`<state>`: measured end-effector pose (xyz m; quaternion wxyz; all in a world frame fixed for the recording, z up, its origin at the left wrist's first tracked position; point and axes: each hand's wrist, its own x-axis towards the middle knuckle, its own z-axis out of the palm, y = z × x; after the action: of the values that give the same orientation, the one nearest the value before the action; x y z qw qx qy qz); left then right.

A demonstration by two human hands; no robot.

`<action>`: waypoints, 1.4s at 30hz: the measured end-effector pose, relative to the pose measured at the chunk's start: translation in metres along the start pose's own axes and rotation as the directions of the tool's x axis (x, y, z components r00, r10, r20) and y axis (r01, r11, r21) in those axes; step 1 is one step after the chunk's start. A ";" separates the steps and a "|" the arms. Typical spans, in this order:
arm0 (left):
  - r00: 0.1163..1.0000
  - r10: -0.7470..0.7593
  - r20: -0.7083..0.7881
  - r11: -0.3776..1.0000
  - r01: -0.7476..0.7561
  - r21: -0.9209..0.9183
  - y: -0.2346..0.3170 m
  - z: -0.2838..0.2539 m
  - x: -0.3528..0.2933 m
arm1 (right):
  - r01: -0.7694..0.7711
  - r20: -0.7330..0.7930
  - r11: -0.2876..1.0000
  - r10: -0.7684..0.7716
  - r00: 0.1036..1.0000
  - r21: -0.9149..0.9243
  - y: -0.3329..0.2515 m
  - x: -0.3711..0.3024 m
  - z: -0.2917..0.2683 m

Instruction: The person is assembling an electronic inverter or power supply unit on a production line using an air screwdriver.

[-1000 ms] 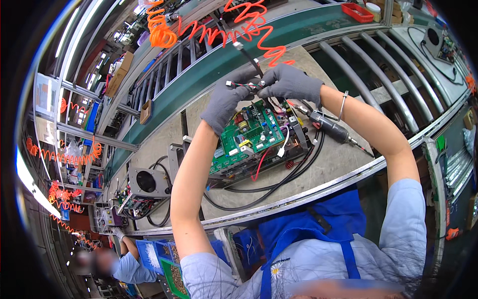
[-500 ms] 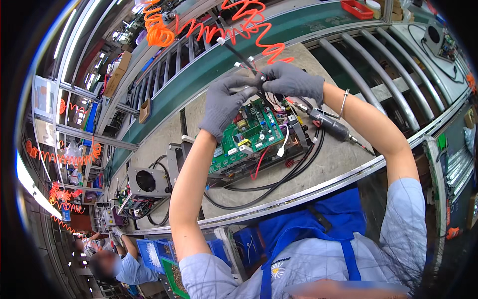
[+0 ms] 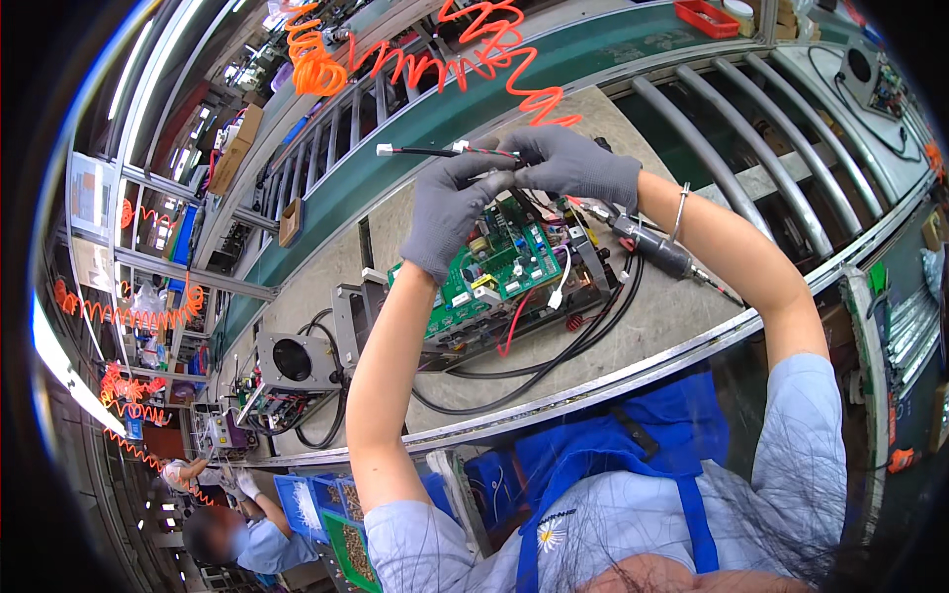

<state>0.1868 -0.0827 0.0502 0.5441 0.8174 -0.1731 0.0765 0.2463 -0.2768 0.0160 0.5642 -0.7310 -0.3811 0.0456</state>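
My left hand (image 3: 445,215) and my right hand (image 3: 583,168), both in grey gloves, meet above the far edge of a green circuit board (image 3: 494,282). Their closed fingers pinch a wire bundle (image 3: 423,151), whose black and red wires stick out leftward and end in white connectors. The exact grip point is hidden by the gloves. Beneath, the board sits on a metal chassis, with a loose white connector lead (image 3: 558,295) and a red wire (image 3: 515,321) hanging at its near side. Beside my right wrist lies a dark power screwdriver (image 3: 657,252), its bit pointing to the lower right.
Black cables (image 3: 524,378) loop along the bench's near edge. Metal rollers (image 3: 727,148) run to the right. A second unit with a round fan opening (image 3: 292,358) stands at left. Orange coiled hoses (image 3: 489,49) hang beyond. A co-worker (image 3: 257,539) and parts bins (image 3: 351,549) are lower left.
The free end of the wire bundle has swung from pointing up and away to pointing left. My hands have shifted only slightly and keep hold of it.
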 end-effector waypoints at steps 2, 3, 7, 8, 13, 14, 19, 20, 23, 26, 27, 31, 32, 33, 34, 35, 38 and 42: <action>1.000 -0.012 -0.012 0.999 0.012 0.034 -0.001 -0.001 -0.004 | 0.010 -0.038 1.000 -0.011 0.999 -0.026 0.000 0.001 0.002; 0.999 -0.020 -0.033 0.997 0.022 0.075 -0.001 -0.002 -0.007 | 0.019 -0.072 0.998 -0.023 0.997 -0.059 0.000 0.001 0.004; 0.977 -0.153 -0.147 0.988 0.149 -0.033 -0.004 0.001 -0.017 | 0.017 -0.267 0.992 -0.050 0.962 -0.123 -0.001 -0.007 0.011; 0.972 -0.129 -0.196 0.992 0.128 -0.014 -0.005 0.003 -0.018 | -0.008 -0.237 0.997 -0.011 0.971 -0.083 -0.003 -0.010 0.010; 0.930 -0.179 -0.321 0.960 0.236 0.148 -0.002 0.016 -0.013 | -0.037 -0.072 0.989 0.027 0.997 -0.146 -0.016 -0.007 -0.001; 0.942 -0.133 -0.310 0.981 0.169 0.093 0.001 0.019 -0.008 | -0.062 0.006 0.939 0.068 0.998 -0.339 -0.019 -0.003 -0.003; 0.960 -0.137 -0.245 0.990 0.125 -0.065 0.023 0.026 -0.011 | -0.108 -0.052 0.790 0.097 0.994 -0.604 -0.025 0.013 0.004; 0.956 -0.168 -0.241 0.985 0.171 -0.008 0.027 0.026 -0.015 | -0.116 -0.054 0.790 0.104 0.993 -0.602 -0.024 0.019 0.007; 0.980 -0.119 -0.158 0.993 0.121 0.004 0.031 0.022 -0.026 | -0.098 -0.043 0.645 0.101 0.994 -0.758 -0.017 0.039 0.015; 0.984 -0.117 -0.134 0.993 0.115 -0.022 0.026 0.017 -0.030 | -0.098 -0.003 0.625 0.150 0.989 -0.774 -0.007 0.055 0.020; 0.984 -0.139 -0.107 0.988 0.131 -0.079 0.023 0.015 -0.029 | -0.103 0.027 0.639 0.190 0.981 -0.762 -0.003 0.058 0.020; 0.989 -0.066 -0.131 0.974 0.092 0.206 0.012 0.009 -0.016 | -0.205 -0.057 0.525 0.285 0.957 -0.826 0.002 0.059 0.019; 0.991 0.023 -0.130 0.970 0.010 0.243 0.009 0.010 -0.012 | -0.207 -0.056 0.523 0.289 0.956 -0.827 0.000 0.060 0.017; 0.992 0.054 -0.117 0.971 -0.025 0.236 0.007 0.011 -0.009 | -0.103 0.084 0.510 0.331 0.940 -0.854 -0.002 0.063 0.016; 0.989 0.065 -0.135 0.924 -0.009 0.383 0.005 0.012 -0.004 | 0.014 0.229 0.502 0.369 0.901 -0.865 -0.005 0.067 0.013; 0.985 0.084 -0.152 0.854 0.008 0.521 0.003 0.012 0.001 | -0.005 0.203 0.493 0.368 0.908 -0.870 -0.008 0.072 0.010; 0.983 0.039 -0.180 0.845 0.064 0.531 -0.003 0.007 0.019 | -0.050 0.461 0.632 0.614 0.641 -0.773 -0.014 0.084 0.004; 0.979 0.049 -0.199 0.824 0.073 0.561 -0.017 0.003 0.031 | -0.071 0.355 0.561 0.611 0.707 -0.825 -0.014 0.083 0.006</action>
<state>0.2213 -0.0853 0.0439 0.2926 0.9306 -0.0804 0.2047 0.2945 -0.2203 0.0564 0.0253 -0.9029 -0.3626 0.2294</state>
